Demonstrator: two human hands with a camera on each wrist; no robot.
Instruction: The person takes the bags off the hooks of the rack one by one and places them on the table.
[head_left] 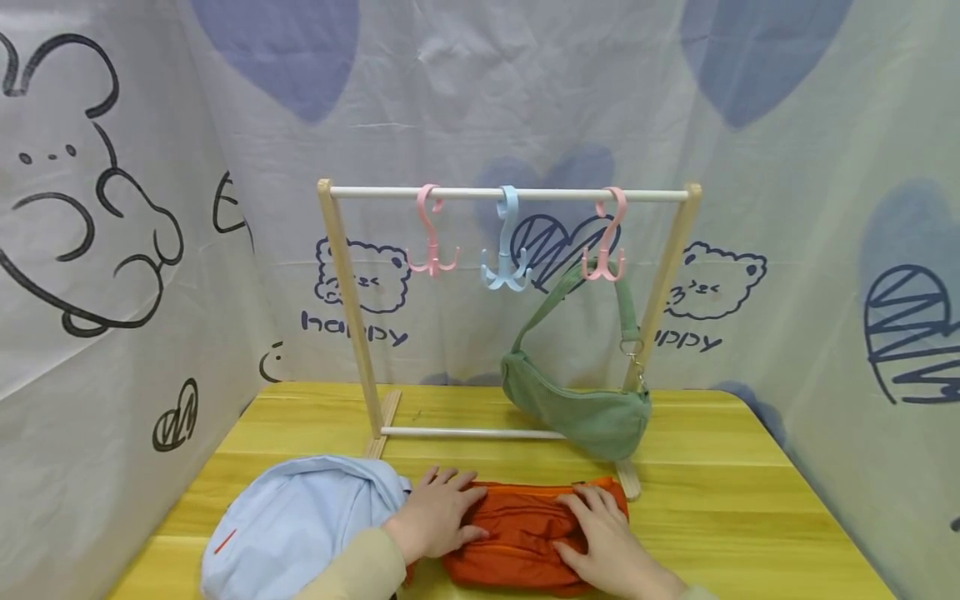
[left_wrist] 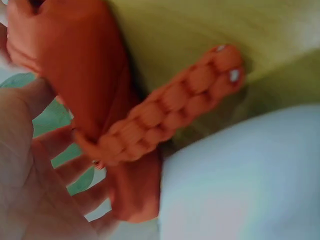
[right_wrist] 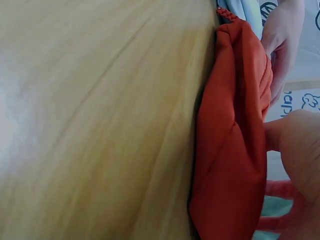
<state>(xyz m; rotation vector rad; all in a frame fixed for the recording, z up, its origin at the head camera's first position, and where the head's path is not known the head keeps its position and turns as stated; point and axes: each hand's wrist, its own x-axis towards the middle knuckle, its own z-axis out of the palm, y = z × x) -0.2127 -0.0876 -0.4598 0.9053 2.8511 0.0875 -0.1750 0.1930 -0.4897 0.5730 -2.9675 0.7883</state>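
An orange-red fabric bag [head_left: 525, 533] lies flat on the table, its front creased. My left hand [head_left: 438, 517] rests on its left end with fingers spread across the top. On the right end lies my right hand [head_left: 607, 542], its thumb and fingers apart and touching the cloth. In the left wrist view, a braided orange strap [left_wrist: 170, 115] sticks out from the bag beside the fingers. The right wrist view shows the bag's puffy side [right_wrist: 230, 135] against the tabletop, with right fingertips on its upper face.
A pale blue bag [head_left: 300, 525] sits left of the orange one, beside the left forearm. Behind stands a wooden rack [head_left: 348, 308] with pink and blue claw hooks [head_left: 506, 258]. From the right pink hook [head_left: 603, 250] hangs a green shoulder bag [head_left: 577, 417]. Printed cloth surrounds the table.
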